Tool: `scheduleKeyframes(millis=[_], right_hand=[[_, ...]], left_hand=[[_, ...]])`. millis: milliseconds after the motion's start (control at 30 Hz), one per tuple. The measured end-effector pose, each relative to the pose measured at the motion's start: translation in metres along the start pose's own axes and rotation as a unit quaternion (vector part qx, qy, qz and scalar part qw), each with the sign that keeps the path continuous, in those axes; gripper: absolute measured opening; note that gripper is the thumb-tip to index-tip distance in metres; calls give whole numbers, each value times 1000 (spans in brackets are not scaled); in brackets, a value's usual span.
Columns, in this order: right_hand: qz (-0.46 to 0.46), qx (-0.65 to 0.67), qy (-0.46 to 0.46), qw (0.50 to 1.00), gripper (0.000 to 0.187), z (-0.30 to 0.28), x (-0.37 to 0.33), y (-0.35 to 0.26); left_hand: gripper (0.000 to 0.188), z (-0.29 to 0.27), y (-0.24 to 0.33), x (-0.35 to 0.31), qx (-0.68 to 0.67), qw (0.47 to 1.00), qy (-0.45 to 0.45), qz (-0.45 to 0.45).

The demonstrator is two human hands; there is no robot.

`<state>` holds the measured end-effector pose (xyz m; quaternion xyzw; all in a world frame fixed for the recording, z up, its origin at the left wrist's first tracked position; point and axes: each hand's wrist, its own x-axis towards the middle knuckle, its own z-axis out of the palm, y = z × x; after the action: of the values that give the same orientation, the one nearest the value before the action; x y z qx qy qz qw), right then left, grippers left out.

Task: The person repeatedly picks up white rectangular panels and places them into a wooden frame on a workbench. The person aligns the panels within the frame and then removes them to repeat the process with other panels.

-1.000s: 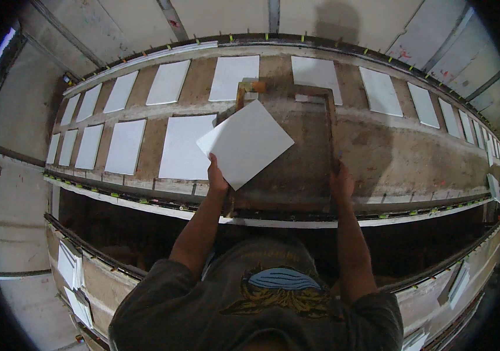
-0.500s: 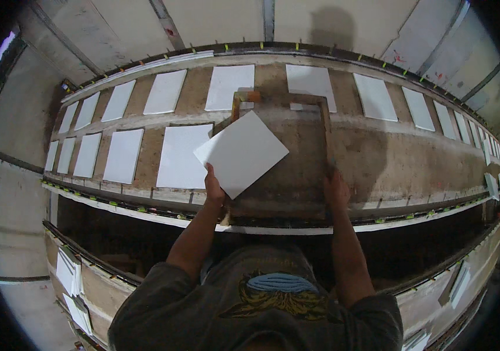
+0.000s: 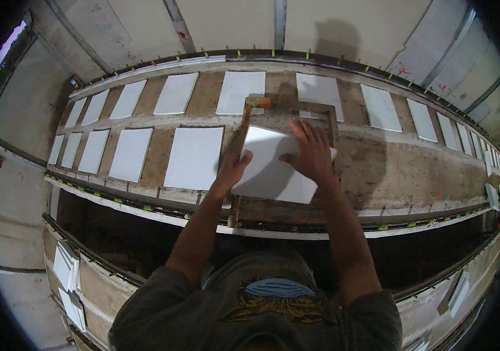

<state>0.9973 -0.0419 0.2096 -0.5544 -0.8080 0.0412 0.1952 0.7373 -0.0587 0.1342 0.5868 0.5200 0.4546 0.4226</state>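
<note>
A white rectangular panel (image 3: 270,172) lies slightly turned within a wooden frame (image 3: 320,107), which has a gap in its far side. My left hand (image 3: 232,172) grips the panel's left edge, thumb on top and the other fingers mostly hidden. Across the panel's far right part rests my right hand (image 3: 313,155), fingers spread and stretched out, thumb apart. Part of the panel's right edge shows past that wrist. Beneath the frame is a long brown work surface (image 3: 396,161).
Two rows of white panels (image 3: 194,158) line the surface, the far row running on to the right. Pegs stick up along its far rail (image 3: 367,64). Below its near edge is a dark gap (image 3: 127,225). More panels (image 3: 66,266) lean at lower left.
The tilted panel has come right and down into the frame, nearly straightened. My right hand has left the frame's right side and now lies spread on the panel.
</note>
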Motion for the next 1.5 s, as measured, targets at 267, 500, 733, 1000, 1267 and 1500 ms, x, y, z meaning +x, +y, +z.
scheduleKeyframes(millis=[267, 500, 733, 1000, 1267, 1500], right_hand=[[212, 298, 169, 915, 83, 59, 5, 69], [332, 189, 111, 918, 88, 147, -29, 87], [442, 224, 24, 868, 89, 157, -35, 65], [491, 178, -31, 852, 87, 157, -30, 53], [489, 84, -18, 868, 84, 165, -30, 41], [438, 36, 7, 898, 83, 177, -41, 43]], left_hand=[[68, -14, -37, 43, -84, 991, 99, -28], [108, 6, -135, 10, 216, 969, 59, -103], [111, 20, -104, 3, 211, 952, -18, -219], [112, 36, -86, -2, 364, 898, 17, -246], [112, 35, -109, -1, 356, 902, 6, -245], [107, 35, -102, -3, 363, 910, 22, -198]])
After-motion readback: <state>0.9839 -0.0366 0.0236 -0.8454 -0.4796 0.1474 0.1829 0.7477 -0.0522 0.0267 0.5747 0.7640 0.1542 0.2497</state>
